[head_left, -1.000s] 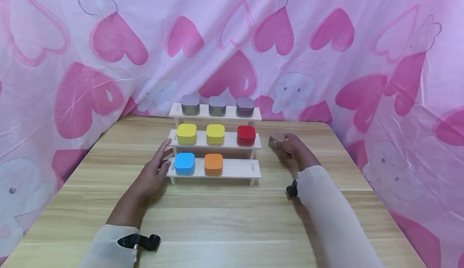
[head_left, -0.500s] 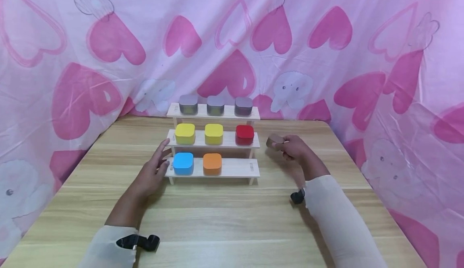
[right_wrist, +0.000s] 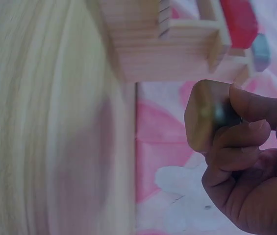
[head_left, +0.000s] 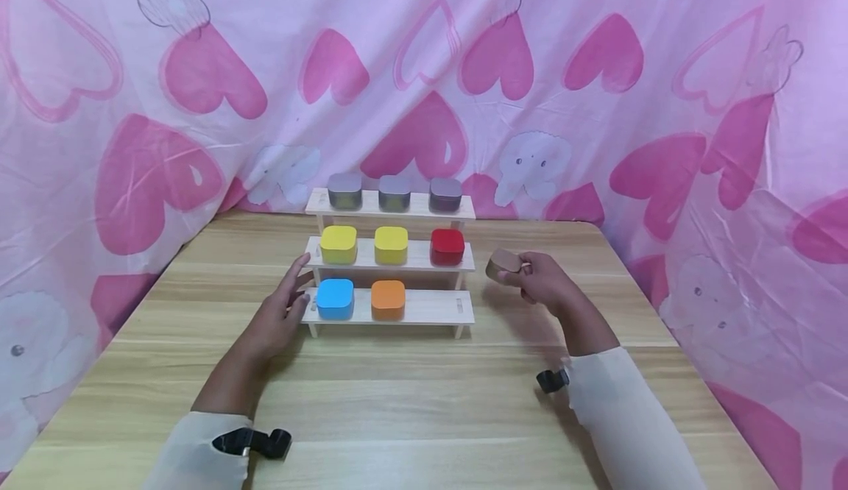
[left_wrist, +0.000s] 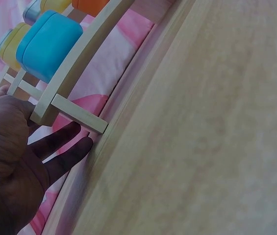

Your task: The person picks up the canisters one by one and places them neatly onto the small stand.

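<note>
My right hand pinches a small grey-brown square tin with rounded corners, held above the table to the right of the wooden three-tier rack. In the right wrist view, the tin's shiny metallic surface faces the table side. My left hand lies against the rack's left end with its fingers fairly straight; the left wrist view shows two fingers spread below the rack. A blue tin and an orange tin stand on the front tier, whose right part is bare.
On the middle tier stand two yellow tins and a red tin. Three grey tins line the top tier. Behind the wood-grain table hangs a pink heart-patterned cloth.
My right hand has drawn slightly back toward me and to the right, tilting the grey-brown tin so that more of it shows. My left hand has stayed at the rack.
</note>
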